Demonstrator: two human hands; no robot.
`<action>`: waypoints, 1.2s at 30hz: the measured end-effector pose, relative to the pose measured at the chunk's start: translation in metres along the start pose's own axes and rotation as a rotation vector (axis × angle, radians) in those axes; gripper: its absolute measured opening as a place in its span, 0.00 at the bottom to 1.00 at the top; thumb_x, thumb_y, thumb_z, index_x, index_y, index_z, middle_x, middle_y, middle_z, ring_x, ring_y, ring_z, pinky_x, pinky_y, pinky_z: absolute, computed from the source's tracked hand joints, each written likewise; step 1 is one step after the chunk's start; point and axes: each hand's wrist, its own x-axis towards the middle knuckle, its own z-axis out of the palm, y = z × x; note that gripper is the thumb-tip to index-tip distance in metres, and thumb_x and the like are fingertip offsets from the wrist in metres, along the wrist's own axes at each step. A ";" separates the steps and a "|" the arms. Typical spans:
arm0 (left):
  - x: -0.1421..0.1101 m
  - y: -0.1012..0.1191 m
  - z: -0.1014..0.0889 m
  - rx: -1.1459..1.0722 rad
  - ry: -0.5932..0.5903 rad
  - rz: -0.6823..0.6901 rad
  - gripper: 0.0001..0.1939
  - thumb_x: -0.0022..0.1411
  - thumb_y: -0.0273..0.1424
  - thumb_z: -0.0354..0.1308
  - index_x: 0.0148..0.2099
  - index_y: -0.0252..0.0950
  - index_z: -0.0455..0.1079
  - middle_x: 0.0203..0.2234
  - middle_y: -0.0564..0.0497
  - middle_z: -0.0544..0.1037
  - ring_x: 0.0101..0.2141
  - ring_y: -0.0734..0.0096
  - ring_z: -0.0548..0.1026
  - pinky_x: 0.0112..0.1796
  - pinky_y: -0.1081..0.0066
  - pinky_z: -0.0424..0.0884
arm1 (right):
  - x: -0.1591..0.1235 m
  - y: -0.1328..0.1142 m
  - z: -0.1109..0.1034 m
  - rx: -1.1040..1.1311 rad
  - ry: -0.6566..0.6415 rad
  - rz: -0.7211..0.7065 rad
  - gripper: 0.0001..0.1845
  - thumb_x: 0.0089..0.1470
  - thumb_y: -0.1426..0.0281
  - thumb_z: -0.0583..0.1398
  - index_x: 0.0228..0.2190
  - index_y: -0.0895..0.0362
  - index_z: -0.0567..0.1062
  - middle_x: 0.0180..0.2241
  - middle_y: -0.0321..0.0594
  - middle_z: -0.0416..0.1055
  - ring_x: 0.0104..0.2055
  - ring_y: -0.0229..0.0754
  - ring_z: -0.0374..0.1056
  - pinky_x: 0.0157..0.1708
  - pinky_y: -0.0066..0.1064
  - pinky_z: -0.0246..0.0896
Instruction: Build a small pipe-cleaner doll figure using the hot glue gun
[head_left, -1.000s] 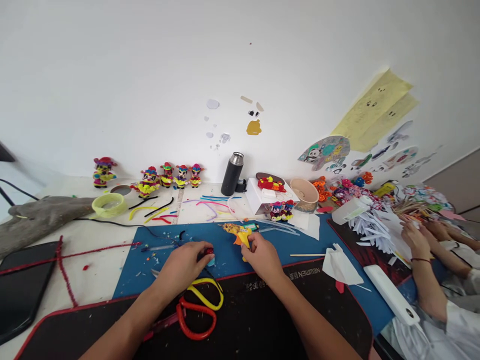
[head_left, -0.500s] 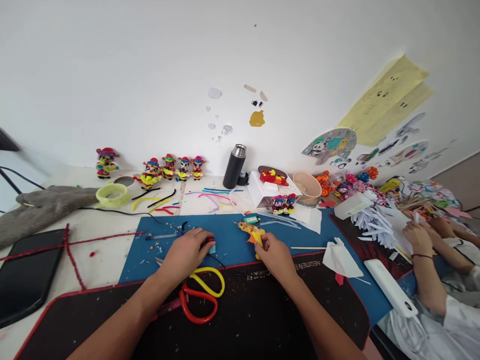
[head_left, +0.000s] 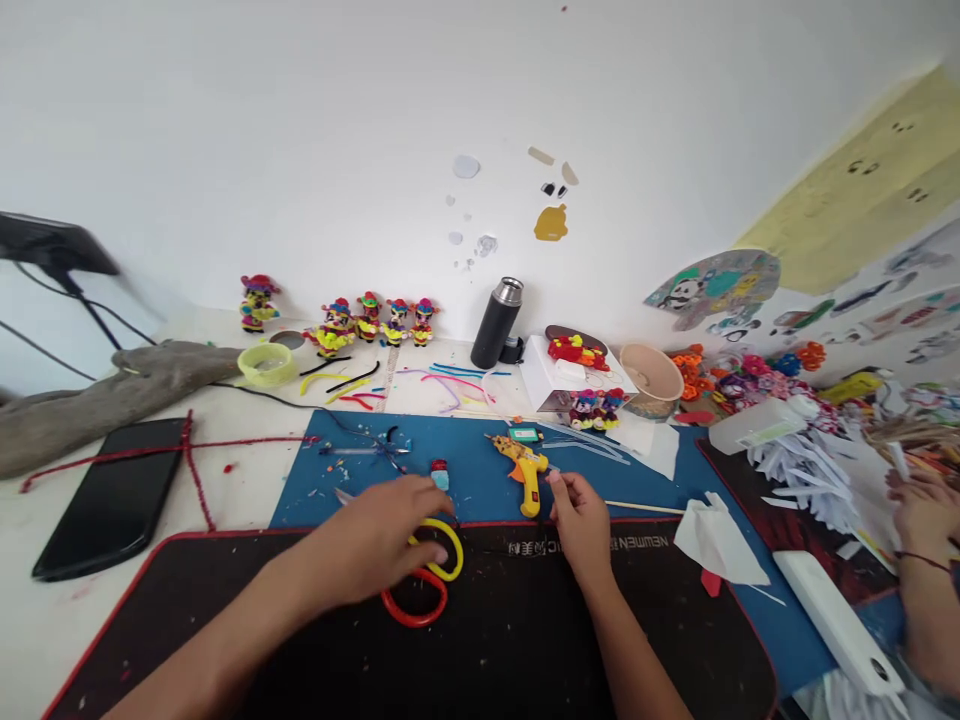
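My left hand (head_left: 397, 530) is over the handles of the scissors (head_left: 416, 610), thumb and fingers apart. One handle loop is yellow, the other red; the hand hides much of the scissors. Just behind this hand, a small red and light-blue piece (head_left: 440, 475) rests on the blue mat (head_left: 469, 495). My right hand (head_left: 581, 515) is beside a yellow glue gun (head_left: 531, 490) lying on that mat. Its thumb and fingers are curled together near the clear glue stick at the gun's rear. Whatever is between those fingertips is too small to make out.
Pipe-cleaner figures (head_left: 335, 325), a black flask (head_left: 496, 325) and a white box (head_left: 551, 385) line the wall. A phone (head_left: 112, 500) lies left, near a driftwood piece (head_left: 172, 370). Right are crumpled tissue (head_left: 720, 540), a white device (head_left: 832, 610) and another person's hand (head_left: 926, 510).
My left hand has let go of the red and light-blue piece and come nearer, over the scissors. My right hand has left the glue gun's grip and shifted right. The view has turned left.
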 end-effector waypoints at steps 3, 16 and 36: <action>-0.011 0.019 0.023 0.079 -0.106 0.077 0.16 0.63 0.31 0.70 0.53 0.41 0.76 0.51 0.44 0.80 0.53 0.49 0.76 0.54 0.57 0.70 | -0.004 0.001 0.000 -0.027 0.002 -0.047 0.34 0.60 0.38 0.57 0.32 0.56 0.78 0.17 0.33 0.64 0.22 0.43 0.61 0.24 0.31 0.56; -0.033 0.027 0.034 0.181 -0.091 0.052 0.14 0.63 0.25 0.67 0.51 0.37 0.75 0.52 0.42 0.80 0.54 0.48 0.76 0.59 0.51 0.67 | -0.007 -0.003 -0.004 -0.032 0.000 -0.082 0.34 0.58 0.37 0.57 0.31 0.56 0.79 0.17 0.35 0.66 0.19 0.43 0.61 0.23 0.32 0.56; -0.106 -0.058 -0.031 0.081 0.116 -0.379 0.23 0.63 0.32 0.60 0.61 0.44 0.74 0.60 0.49 0.77 0.61 0.53 0.70 0.64 0.59 0.62 | -0.009 0.002 -0.004 -0.113 -0.093 -0.155 0.33 0.61 0.39 0.57 0.33 0.56 0.81 0.19 0.38 0.71 0.22 0.44 0.66 0.25 0.32 0.60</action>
